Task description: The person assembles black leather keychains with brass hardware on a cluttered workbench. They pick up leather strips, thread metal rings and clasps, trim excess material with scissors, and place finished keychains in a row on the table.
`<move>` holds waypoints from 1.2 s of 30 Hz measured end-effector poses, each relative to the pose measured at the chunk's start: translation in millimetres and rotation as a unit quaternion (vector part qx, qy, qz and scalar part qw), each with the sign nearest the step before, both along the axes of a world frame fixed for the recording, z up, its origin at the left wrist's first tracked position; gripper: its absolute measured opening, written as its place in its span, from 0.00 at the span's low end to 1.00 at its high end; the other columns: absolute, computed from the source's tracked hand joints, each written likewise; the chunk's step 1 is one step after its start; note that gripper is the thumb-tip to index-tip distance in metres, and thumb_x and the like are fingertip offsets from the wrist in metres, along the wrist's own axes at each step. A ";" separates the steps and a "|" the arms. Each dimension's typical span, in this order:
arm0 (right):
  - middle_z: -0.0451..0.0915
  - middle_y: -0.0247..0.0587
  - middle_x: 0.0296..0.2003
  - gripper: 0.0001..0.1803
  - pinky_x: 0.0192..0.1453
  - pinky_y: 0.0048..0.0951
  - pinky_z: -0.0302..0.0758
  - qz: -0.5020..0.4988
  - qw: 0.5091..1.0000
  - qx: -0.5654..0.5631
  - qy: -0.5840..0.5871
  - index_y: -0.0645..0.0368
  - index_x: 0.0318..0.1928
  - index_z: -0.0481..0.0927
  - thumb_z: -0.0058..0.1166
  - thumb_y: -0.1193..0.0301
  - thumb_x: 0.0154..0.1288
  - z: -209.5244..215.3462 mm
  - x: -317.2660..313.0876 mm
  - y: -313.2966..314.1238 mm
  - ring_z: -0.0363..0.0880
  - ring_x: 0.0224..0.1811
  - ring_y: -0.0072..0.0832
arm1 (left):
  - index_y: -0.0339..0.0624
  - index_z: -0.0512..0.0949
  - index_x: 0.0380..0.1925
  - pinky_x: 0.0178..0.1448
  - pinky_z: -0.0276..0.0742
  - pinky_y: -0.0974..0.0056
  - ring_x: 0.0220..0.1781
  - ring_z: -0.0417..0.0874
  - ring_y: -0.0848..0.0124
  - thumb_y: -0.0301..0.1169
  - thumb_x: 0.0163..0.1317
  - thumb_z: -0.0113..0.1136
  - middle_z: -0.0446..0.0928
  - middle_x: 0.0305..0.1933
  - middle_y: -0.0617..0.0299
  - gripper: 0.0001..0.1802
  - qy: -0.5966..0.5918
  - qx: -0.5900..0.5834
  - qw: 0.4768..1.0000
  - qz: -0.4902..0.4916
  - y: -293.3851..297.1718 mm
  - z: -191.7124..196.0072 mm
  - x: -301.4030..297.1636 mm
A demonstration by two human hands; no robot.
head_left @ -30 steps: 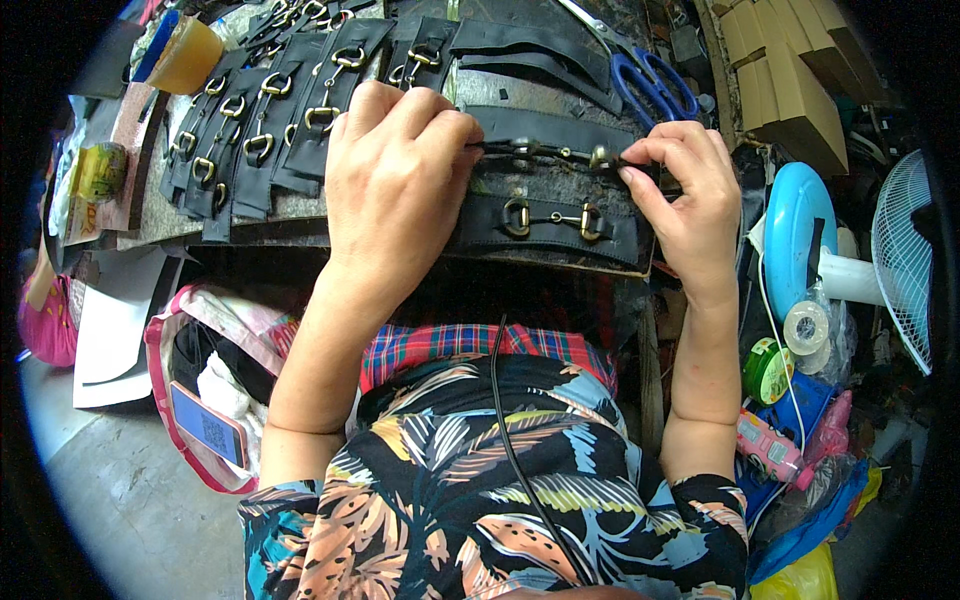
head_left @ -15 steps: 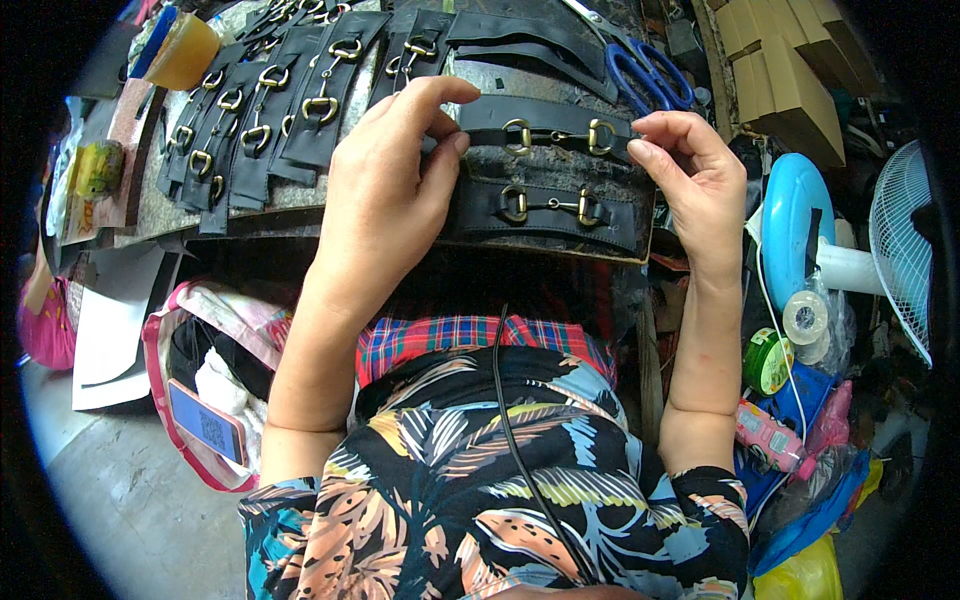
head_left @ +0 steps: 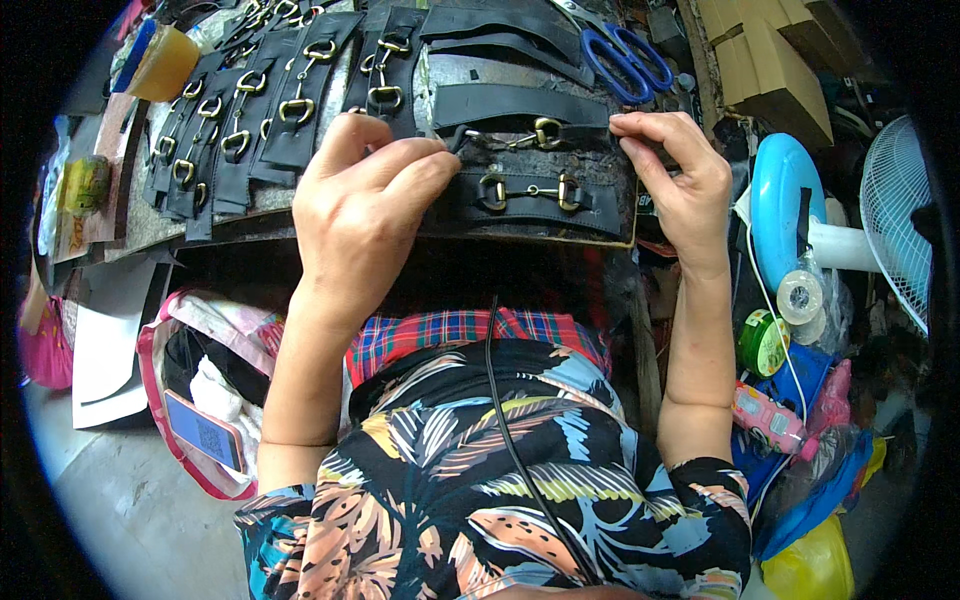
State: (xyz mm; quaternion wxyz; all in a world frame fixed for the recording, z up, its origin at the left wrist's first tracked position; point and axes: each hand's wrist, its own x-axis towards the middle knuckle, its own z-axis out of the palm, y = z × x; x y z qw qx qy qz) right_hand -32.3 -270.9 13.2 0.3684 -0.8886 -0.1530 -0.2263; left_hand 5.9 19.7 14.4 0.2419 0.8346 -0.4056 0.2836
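On the worktable before me, a black leather strap with a brass-coloured horsebit fitting (head_left: 546,133) lies across, between my hands. My left hand (head_left: 365,200) is closed, thumb and fingers together at the strap's left end, where a dark strip bends up beside the fitting's ring. My right hand (head_left: 685,180) has thumb and forefinger curled at the strap's right end. Nearer me lies a second black strap (head_left: 600,214) with a like fitting, flat along the table's front edge. Beyond are plain black leather strips (head_left: 515,45).
Several finished-looking straps with fittings (head_left: 297,108) lie at the left. Blue-handled scissors (head_left: 622,68) rest at the far right. A yellowish tub (head_left: 165,68) stands far left. Cardboard boxes (head_left: 775,80), a fan (head_left: 893,225) and a phone (head_left: 203,430) on a bag surround the table.
My left hand has lowered and its fingers have closed more, at the left end of the strap, whose left ring is now tilted. The view has shifted slightly.
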 end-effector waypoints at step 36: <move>0.84 0.42 0.38 0.11 0.49 0.36 0.78 0.039 0.997 -0.042 -0.053 0.57 0.42 0.87 0.64 0.79 0.58 26.4 -9.4 50.2 0.82 0.43 0.37 | 0.49 0.81 0.29 0.43 0.77 0.64 0.41 0.77 0.65 0.26 0.46 0.69 0.76 0.36 0.68 0.09 -0.035 0.001 0.996 0.087 2.1 1.3 -5.2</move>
